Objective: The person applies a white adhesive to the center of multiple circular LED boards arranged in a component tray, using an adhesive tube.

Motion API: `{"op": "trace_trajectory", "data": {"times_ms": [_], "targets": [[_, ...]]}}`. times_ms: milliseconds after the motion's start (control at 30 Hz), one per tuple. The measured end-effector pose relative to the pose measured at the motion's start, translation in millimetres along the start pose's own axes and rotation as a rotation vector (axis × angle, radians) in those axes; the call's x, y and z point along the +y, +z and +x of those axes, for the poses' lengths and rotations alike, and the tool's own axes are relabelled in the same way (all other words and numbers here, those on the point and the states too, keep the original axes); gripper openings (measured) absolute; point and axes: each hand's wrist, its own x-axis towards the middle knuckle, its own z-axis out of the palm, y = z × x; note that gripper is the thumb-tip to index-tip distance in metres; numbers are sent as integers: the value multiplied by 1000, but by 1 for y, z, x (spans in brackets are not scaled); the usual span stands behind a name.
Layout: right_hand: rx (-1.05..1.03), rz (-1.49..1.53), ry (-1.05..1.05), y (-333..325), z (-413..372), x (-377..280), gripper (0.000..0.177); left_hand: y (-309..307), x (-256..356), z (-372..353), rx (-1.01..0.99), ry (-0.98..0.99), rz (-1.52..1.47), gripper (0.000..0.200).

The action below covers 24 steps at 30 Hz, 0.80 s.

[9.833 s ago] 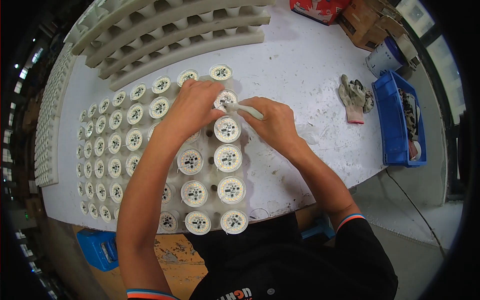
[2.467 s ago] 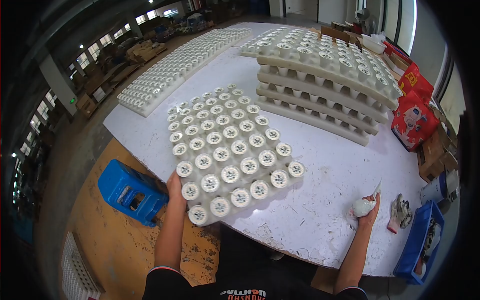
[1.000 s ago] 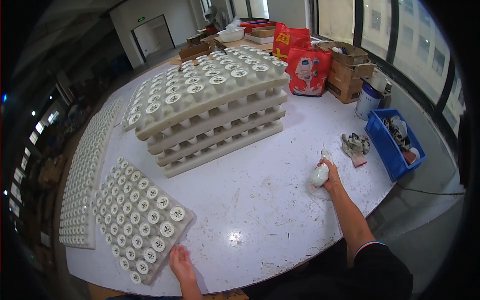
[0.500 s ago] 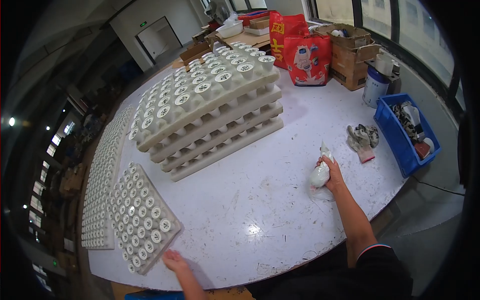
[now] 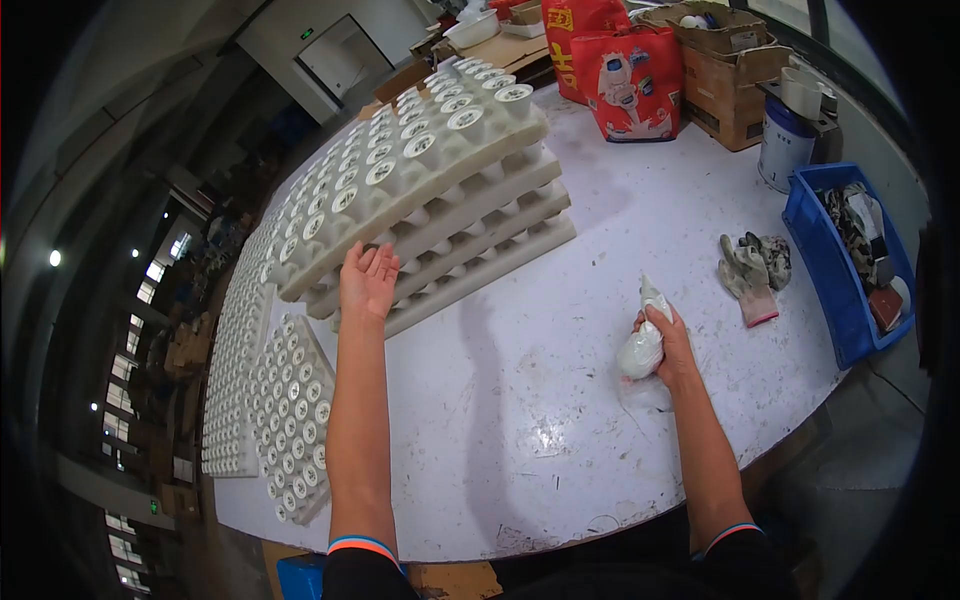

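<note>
My left hand [image 5: 370, 284] is raised palm up at the front side of the stacked foam trays [image 5: 470, 180], its outstretched fingers overlapping the lower edge of the top tray. Rows of white round pieces with dark printed marks [image 5: 421, 144] sit in that top tray. In my right hand [image 5: 675, 345] is a piping bag [image 5: 642, 350] of white paste, gripped near its narrow end, the tip pointing away from me. The bag's loose plastic tail rests close over the table. My left forearm partly hides a smaller tray of round pieces [image 5: 290, 425] on the left.
Patterned work gloves [image 5: 752, 275] lie right of the piping bag. Beside them a blue crate [image 5: 835, 290] holds assorted items at the table's right edge. Farther back stand a blue-and-white can [image 5: 785, 148], cardboard boxes [image 5: 735, 95] and red bags [image 5: 632, 85]. More filled trays [image 5: 228, 400] line the far left.
My left hand has moved up and forward from beside the small tray to the edge of the stacked trays. My right hand still holds the piping bag in nearly the same place.
</note>
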Motion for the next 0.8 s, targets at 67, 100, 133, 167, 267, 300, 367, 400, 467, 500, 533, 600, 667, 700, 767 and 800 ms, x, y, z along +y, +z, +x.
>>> {"op": "trace_trajectory", "data": {"times_ms": [67,100,133,167,267,300,367,400,467,500,533,600,667,700,767,800], "targets": [[-12,6,10,3,2,-4,35,9,-6,16,35,-16,-12,67],[-20,11,15,3,3,-4,36,13,-9,20,55,-14,-31,67],[-29,15,21,3,2,-4,36,16,-13,23,76,-13,-49,66],[-35,11,29,3,2,-3,36,19,-16,25,93,-26,-66,64],[-53,11,39,2,4,-3,32,31,-21,33,113,-52,-119,59],[-56,12,45,4,3,-6,29,33,-18,37,113,-56,-141,56],[-69,8,57,3,4,-8,26,34,-15,43,132,-55,-178,54],[-76,5,62,2,4,-6,26,34,-14,45,150,-51,-190,53],[-82,-4,70,-1,6,-6,26,33,-9,51,163,-59,-230,54],[-79,-7,73,-1,6,-5,26,35,-5,52,157,-71,-253,57],[-78,-7,76,0,7,-4,26,38,-1,53,149,-81,-275,59],[-74,-10,81,2,4,-7,27,45,4,55,164,-64,-255,59],[-77,-16,82,3,5,-7,27,51,7,61,167,-33,-266,55],[-80,-23,81,2,7,-6,27,52,8,66,166,-13,-288,52],[-74,-30,90,-1,6,-6,27,53,8,76,166,4,-289,48],[-69,-28,97,1,5,-7,27,54,10,79,167,6,-269,46]]}}
